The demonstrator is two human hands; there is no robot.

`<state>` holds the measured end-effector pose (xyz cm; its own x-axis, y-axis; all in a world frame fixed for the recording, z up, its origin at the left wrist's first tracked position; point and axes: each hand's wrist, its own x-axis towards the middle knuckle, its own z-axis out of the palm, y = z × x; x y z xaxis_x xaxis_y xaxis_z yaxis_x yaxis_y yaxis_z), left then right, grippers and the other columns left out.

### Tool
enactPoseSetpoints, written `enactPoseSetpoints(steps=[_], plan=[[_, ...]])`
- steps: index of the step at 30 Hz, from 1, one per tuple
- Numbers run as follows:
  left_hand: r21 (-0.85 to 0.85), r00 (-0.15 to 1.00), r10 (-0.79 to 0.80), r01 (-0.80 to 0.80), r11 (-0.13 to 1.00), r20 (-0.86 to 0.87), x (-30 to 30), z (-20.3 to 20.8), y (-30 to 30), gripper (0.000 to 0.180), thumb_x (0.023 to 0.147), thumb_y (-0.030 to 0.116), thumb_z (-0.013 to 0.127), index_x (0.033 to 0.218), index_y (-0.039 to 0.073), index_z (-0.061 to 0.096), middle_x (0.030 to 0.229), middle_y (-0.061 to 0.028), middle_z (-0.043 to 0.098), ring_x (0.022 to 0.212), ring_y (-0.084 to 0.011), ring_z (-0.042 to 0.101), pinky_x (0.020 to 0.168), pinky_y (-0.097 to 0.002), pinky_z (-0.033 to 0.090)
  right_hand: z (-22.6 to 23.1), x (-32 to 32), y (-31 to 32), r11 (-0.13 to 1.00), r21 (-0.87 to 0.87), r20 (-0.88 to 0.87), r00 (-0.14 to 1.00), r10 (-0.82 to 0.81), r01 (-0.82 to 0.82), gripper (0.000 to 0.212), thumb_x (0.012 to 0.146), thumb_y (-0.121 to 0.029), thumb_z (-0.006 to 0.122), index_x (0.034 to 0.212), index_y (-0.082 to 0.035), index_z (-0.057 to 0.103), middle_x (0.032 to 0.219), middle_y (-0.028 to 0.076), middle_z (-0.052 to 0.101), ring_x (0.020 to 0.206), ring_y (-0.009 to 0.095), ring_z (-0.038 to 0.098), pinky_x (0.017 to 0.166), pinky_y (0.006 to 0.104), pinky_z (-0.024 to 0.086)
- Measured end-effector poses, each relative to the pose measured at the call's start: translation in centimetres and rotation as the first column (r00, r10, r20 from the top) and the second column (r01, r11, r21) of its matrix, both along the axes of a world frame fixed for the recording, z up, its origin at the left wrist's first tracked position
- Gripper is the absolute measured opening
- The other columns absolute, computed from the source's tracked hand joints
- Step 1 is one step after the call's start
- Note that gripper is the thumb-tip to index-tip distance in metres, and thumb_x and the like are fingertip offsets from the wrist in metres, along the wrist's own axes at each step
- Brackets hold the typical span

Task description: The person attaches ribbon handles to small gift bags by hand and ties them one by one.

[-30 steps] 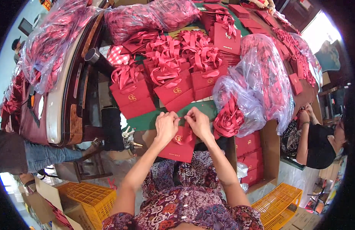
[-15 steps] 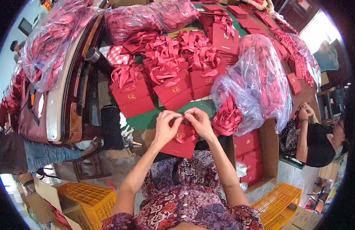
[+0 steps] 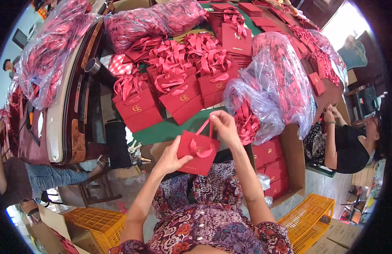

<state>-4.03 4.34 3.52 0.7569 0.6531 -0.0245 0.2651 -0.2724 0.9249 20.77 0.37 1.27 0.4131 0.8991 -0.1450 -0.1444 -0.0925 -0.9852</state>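
A small red paper gift bag (image 3: 198, 163) with a gold emblem is held over my lap. My left hand (image 3: 170, 158) grips its left edge, thumb across the front and fingers behind. In my right hand (image 3: 224, 127), thumb and fingertips pinch the bag's pink-red ribbon handle (image 3: 203, 127), drawn up above the top edge. Another ribbon loop hangs over the bag's front. Beyond my hands stand several finished-looking red bags (image 3: 138, 111) with ribbon handles heaped on top. A bundle of loose ribbon (image 3: 246, 125) spills from a clear plastic bag (image 3: 285, 89) on the right.
A cardboard box (image 3: 294, 165) holding red bags stands at my right. Yellow plastic crates (image 3: 98, 224) flank me on the floor. A dark tumbler (image 3: 96, 67) and keys (image 3: 135, 148) lie left. Co-workers sit at both sides, one in a black top (image 3: 352, 148) at right.
My right hand has risen and moved right, pulling the ribbon handle up. My left hand has gone from the ribbon at the bag's top to its left edge.
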Motion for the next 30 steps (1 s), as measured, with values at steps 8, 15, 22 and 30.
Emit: enactPoseSetpoints(steps=[8,15,22,30], plan=[[-0.027,0.988,-0.031,0.028,0.999,-0.150,-1.4,3.5,-0.7,0.082,0.080,0.017,0.076,0.147,-0.001,0.032,0.118,-0.0266,0.065,0.109,-0.0401,0.065,0.092,-0.0443,0.051,1.7,2.1,0.4,1.000,-0.018,0.179,0.984,0.002,0.001,0.020,0.094,-0.012,0.066,0.111,-0.001,0.067,0.087,-0.003,0.066,0.078,0.005,0.059,0.067,0.0220,0.047],[0.071,0.959,0.277,-0.273,0.960,-0.060,-4.7,5.0,0.7,0.055,0.086,0.013,0.070,0.133,0.003,0.044,0.113,-0.0233,0.067,0.108,-0.0393,0.066,0.090,-0.0440,0.051,4.9,1.9,-4.5,0.994,0.099,0.609,0.787,-0.104,0.055,0.011,0.088,-0.009,0.070,0.097,-0.003,0.069,0.082,0.006,0.066,0.071,0.016,0.064,0.063,0.0316,0.050],[0.336,0.895,0.401,-0.323,0.885,-0.196,-1.0,9.4,-1.8,0.038,0.079,0.001,0.064,0.116,0.006,0.056,0.095,-0.0150,0.058,0.086,-0.0333,0.063,0.073,-0.0430,0.052,3.2,-0.1,-11.7,0.944,-0.285,0.890,0.410,0.197,0.166,0.016,0.081,-0.018,0.075,0.088,-0.006,0.066,0.085,0.015,0.066,0.074,0.037,0.066,0.062,0.0471,0.052],[0.392,0.935,0.272,-0.168,0.904,-0.226,6.7,2.5,-7.3,0.042,0.082,0.014,0.069,0.121,0.010,0.053,0.104,-0.0173,0.057,0.089,-0.0395,0.063,0.074,-0.0469,0.053,0.2,0.0,-11.6,0.968,-0.172,0.920,0.382,0.091,0.182,0.016,0.081,-0.013,0.075,0.088,-0.005,0.063,0.082,0.013,0.062,0.070,0.033,0.065,0.059,0.0436,0.050]])
